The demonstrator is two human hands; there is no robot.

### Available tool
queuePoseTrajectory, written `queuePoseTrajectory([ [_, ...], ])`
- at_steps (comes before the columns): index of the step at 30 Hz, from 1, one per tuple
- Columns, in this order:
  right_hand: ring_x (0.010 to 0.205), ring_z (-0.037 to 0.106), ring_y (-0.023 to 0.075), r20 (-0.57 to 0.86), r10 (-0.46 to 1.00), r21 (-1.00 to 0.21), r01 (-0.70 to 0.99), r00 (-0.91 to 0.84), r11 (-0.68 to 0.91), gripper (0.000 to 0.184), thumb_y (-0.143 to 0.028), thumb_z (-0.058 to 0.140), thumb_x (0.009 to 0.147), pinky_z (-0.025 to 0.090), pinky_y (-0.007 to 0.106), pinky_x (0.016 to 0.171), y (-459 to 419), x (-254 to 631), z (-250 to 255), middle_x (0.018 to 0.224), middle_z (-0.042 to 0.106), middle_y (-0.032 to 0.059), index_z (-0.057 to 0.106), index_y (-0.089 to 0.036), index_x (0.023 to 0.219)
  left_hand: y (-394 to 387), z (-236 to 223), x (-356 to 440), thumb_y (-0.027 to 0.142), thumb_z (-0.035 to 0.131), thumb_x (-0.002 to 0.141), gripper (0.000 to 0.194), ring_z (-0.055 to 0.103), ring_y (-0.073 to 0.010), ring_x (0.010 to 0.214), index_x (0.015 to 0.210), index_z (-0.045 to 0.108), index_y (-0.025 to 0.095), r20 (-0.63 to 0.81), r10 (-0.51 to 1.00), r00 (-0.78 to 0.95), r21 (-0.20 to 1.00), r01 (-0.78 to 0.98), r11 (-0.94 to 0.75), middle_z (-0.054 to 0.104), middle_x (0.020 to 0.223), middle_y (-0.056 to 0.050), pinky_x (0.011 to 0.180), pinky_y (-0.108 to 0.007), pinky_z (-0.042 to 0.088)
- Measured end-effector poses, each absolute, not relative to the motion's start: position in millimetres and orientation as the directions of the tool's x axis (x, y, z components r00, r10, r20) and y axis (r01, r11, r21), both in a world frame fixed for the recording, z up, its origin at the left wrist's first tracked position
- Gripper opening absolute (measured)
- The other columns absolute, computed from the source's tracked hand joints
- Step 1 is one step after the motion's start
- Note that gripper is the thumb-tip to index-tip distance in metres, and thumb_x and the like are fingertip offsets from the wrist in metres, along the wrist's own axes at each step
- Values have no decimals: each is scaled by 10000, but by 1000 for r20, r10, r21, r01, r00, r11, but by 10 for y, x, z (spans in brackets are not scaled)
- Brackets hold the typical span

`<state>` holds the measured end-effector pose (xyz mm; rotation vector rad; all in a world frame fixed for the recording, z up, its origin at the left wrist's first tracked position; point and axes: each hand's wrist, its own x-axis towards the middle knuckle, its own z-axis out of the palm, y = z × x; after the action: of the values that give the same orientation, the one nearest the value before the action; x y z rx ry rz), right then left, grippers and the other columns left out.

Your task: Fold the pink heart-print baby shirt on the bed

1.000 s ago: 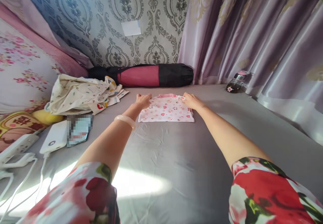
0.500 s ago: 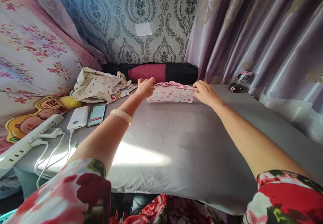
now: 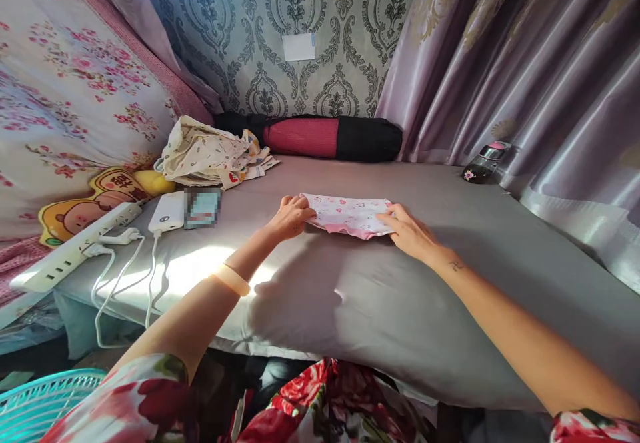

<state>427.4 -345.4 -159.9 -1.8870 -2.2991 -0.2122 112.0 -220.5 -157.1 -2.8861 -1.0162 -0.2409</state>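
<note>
A folded white cloth (image 3: 347, 214) with small pink and red prints and a wavy pink edge is stretched between my hands above the grey bed sheet (image 3: 390, 323). My left hand (image 3: 293, 218), with a pale bangle (image 3: 233, 280) further up the arm, pinches the cloth's left end. At its right end, the fingers of my right hand (image 3: 407, 230) are closed on the cloth, thumb on top. Whether it is a garment, I cannot tell. The pink edge faces me, and a shadow falls on the sheet below.
Crumpled printed clothes (image 3: 210, 153) lie at the back left, near a long black-and-red bag (image 3: 305, 138) by the wall. A power strip (image 3: 75, 250), a white power bank (image 3: 167, 211) and a phone (image 3: 203, 208) are on the left. A dark bottle (image 3: 485, 163) stands at right.
Both hands have drawn the cloth nearer to me from beside the long bag. Its pink edge, at the far side before, now faces me. The view has shifted slightly.
</note>
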Motion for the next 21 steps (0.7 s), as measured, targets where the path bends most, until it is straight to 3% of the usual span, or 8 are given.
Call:
queuePoseTrajectory([
  [4,1211,496,260,146,960,59,971,-239,233,639,-9,369,834,493,381,939,-3569,4191,-1712,1448,496,74,548,-247,1400,-2270,-1767,1037,20,431,755,655,470,-212,1323,1355,540,259,118,598,793,80,592,-802,522,1452,-60,1121,-380,311],
  [8,1168,503,249,139,961,70,970,-239,231,627,-23,346,871,504,357,905,-3594,4177,-1713,1399,553,57,544,-273,1411,-2287,-1821,971,-23,423,724,778,386,-170,1417,1466,427,209,89,612,786,127,601,-790,440,1535,-59,1166,-303,295],
  [15,1104,536,237,148,951,-22,960,-273,279,620,-47,338,876,510,367,910,-3615,4183,-1726,1350,583,49,547,-288,1408,-2275,-1764,943,-27,409,737,745,430,-148,1390,1426,475,250,105,630,770,153,613,-775,500,1492,-31,1130,-295,363],
  [18,1171,538,239,131,956,-87,957,-263,275,638,-43,410,799,487,378,976,-3635,4218,-1739,1373,568,47,591,-294,1357,-2287,-1727,913,12,441,756,726,384,-157,1422,1443,444,250,27,644,765,160,632,-758,442,1536,-47,1154,-316,324],
  [21,1192,561,224,98,962,-208,940,-256,272,600,-47,461,696,485,341,977,-3608,4287,-1706,1351,593,35,679,-286,1201,-2339,-1605,931,143,496,825,586,417,-212,1397,1397,481,270,-95,685,722,187,689,-700,459,1519,-64,1183,-419,269],
])
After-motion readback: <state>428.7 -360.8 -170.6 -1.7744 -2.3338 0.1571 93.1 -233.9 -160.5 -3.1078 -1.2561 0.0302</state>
